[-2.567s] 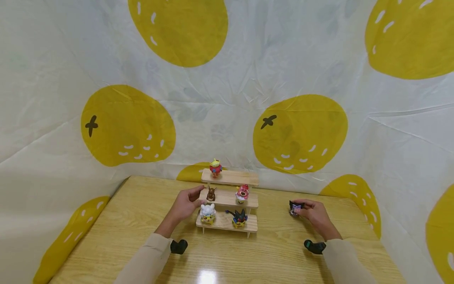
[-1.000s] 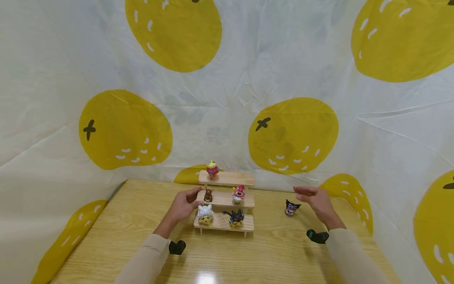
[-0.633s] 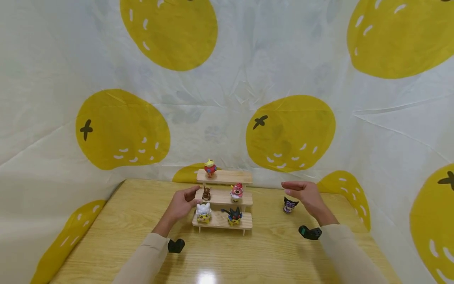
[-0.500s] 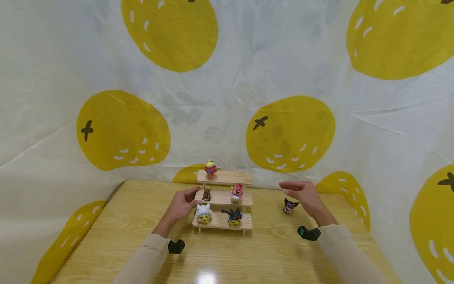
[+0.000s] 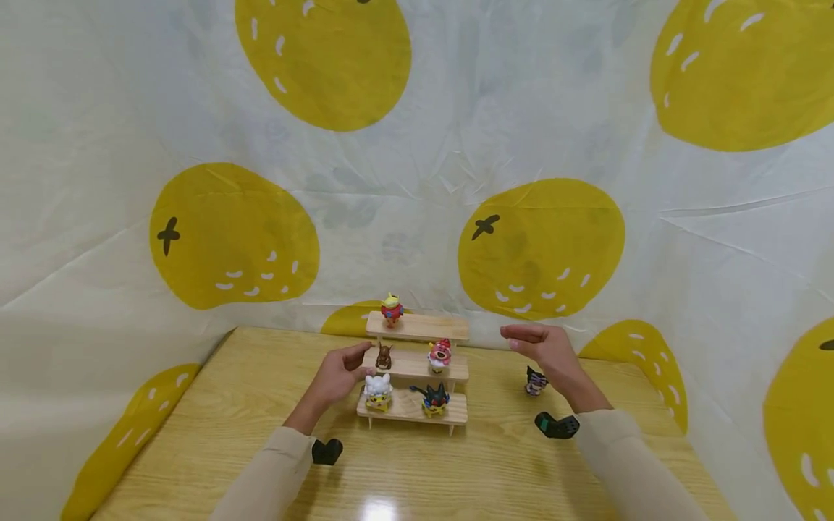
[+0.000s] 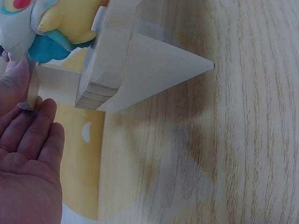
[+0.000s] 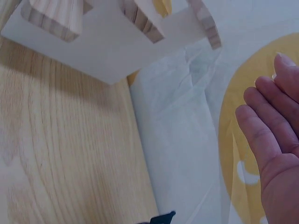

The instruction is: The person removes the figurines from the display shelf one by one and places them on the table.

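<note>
A three-step wooden display stand stands on the table with small figurines on its steps. My left hand pinches the left end of its middle step, thumb above and fingers below, as the left wrist view shows. Beside that thumb are a brown figurine and, on the lowest step, a white-hooded yellow one. My right hand hovers with extended fingers, holding nothing, right of the stand. Just below it, a black-and-purple figurine stands on the table, partly covered by the hand in the head view.
A red-and-yellow figurine stands on the top step's left. A pink one is on the middle step's right, and a black-eared one on the lowest. A white cloth with yellow fruit hangs behind the wooden table.
My right hand has let go of the black-and-purple figurine, leaving it upright on the table, then risen and moved left toward the stand. My left hand keeps its hold on the stand.
</note>
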Action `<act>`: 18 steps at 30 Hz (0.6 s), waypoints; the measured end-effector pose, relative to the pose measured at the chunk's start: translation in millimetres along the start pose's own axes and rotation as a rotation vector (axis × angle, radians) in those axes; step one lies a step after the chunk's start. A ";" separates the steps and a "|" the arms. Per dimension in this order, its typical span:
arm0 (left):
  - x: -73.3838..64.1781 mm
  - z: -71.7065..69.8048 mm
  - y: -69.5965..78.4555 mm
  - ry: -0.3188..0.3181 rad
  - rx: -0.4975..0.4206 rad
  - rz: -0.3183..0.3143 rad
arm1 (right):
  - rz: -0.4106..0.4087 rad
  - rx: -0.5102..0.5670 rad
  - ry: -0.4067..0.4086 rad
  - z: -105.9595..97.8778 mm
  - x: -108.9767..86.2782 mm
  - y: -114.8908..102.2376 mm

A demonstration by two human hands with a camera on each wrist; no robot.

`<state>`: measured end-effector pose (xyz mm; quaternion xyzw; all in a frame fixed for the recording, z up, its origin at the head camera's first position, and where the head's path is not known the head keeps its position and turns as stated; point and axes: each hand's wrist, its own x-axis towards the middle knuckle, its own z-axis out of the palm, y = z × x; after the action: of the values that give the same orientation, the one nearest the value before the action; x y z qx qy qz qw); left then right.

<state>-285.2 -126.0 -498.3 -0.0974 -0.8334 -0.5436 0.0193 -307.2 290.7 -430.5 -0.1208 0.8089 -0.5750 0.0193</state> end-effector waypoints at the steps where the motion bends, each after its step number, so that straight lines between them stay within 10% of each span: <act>1: -0.2 0.0 0.1 0.001 0.001 0.000 | -0.002 0.007 -0.005 2.1 0.9 -2.2; 18: -0.6 -0.5 0.8 -0.005 0.000 -0.006 | 0.014 0.015 -0.016 24.6 14.0 -28.7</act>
<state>-284.5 -126.2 -497.4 -0.0963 -0.8339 -0.5433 0.0159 -311.6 256.0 -410.5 -0.1198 0.8052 -0.5799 0.0307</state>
